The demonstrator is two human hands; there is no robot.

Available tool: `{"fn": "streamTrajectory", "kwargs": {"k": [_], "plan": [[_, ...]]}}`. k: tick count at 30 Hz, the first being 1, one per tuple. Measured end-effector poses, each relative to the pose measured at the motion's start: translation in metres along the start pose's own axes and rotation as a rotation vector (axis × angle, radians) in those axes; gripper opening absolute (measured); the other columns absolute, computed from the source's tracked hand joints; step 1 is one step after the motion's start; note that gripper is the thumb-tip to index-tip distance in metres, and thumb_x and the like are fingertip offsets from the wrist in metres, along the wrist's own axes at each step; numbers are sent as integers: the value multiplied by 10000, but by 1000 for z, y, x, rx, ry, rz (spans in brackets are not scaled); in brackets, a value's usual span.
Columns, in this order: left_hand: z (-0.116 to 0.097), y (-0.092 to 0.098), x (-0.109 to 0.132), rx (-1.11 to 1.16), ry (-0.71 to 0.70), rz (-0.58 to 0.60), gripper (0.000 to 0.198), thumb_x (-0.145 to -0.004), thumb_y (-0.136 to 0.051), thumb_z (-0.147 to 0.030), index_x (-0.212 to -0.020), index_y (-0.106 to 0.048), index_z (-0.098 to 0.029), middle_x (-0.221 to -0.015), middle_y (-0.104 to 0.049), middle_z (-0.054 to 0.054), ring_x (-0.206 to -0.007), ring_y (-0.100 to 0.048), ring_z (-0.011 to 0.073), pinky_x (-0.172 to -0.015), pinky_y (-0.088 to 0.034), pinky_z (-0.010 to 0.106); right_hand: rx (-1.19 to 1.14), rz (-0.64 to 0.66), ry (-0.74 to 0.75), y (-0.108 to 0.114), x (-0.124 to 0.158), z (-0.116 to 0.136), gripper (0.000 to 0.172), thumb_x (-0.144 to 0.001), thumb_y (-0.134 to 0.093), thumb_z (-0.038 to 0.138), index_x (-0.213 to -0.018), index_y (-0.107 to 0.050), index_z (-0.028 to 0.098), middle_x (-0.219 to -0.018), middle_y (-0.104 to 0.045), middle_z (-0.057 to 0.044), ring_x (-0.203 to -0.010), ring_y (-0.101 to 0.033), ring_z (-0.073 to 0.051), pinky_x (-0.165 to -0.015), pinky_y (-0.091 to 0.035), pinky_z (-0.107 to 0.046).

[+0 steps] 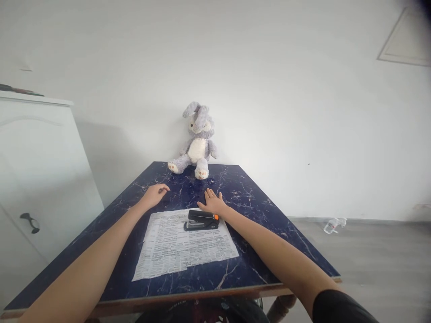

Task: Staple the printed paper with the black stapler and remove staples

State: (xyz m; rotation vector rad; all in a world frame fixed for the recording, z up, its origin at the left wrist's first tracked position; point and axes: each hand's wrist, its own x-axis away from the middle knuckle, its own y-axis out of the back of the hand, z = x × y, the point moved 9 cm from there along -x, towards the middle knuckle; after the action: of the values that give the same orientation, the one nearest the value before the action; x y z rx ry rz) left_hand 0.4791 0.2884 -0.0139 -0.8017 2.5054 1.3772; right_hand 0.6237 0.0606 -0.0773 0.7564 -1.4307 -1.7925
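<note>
A printed sheet of paper [182, 251] lies on the dark blue marbled table, slightly askew. On its upper right part rests a black stapler [202, 220] with an orange button at its right end. Just beyond the stapler, my right hand [213, 202] lies palm down on the table, fingers spread, holding nothing. Off the sheet's upper left corner is my left hand [156, 194], resting on its side on the tabletop. Its fingers are loosely curved, with a gap to the thumb and nothing visible inside.
A grey and white plush rabbit [198, 143] sits at the table's [256, 224] far edge against the white wall. To the left stands a white cabinet [40, 166] with a dark handle. A clear plastic bottle [333, 225] lies on the floor at right.
</note>
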Motion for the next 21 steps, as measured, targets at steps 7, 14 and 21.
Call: {"fn": "streamTrajectory", "kwargs": {"k": [7, 14, 21], "plan": [[-74, -49, 27, 54, -281, 383, 410, -995, -491, -551, -1105, -765, -267, -1176, -736, 82, -1090, -669, 279, -940, -509, 374, 3, 8, -107, -2, 0, -23, 1030, -945, -232, 806, -1664, -183, 71, -1726, -28, -219, -1612, -21, -351, -1226, -1, -679], [-96, -64, 44, 23, -356, 585, 435, -997, -532, -590, -1254, -713, -291, -1297, -653, 92, -1196, -606, 287, -1013, -467, 391, 33, 61, -252, 12, 7, -70, 961, -944, -181, 823, -1681, -165, 207, -1737, 15, -197, -1609, 34, -366, -1188, 41, -710], [-95, -75, 53, -6, -378, 711, 553, -902, -696, -579, -1418, -623, -395, -1469, -512, 74, -1334, -506, 333, -1110, -410, 441, 8, 51, -237, 29, 23, -92, 910, -940, -212, 849, -1672, -196, 308, -1736, -34, -207, -1598, -20, -420, -1154, 19, -757]]}}
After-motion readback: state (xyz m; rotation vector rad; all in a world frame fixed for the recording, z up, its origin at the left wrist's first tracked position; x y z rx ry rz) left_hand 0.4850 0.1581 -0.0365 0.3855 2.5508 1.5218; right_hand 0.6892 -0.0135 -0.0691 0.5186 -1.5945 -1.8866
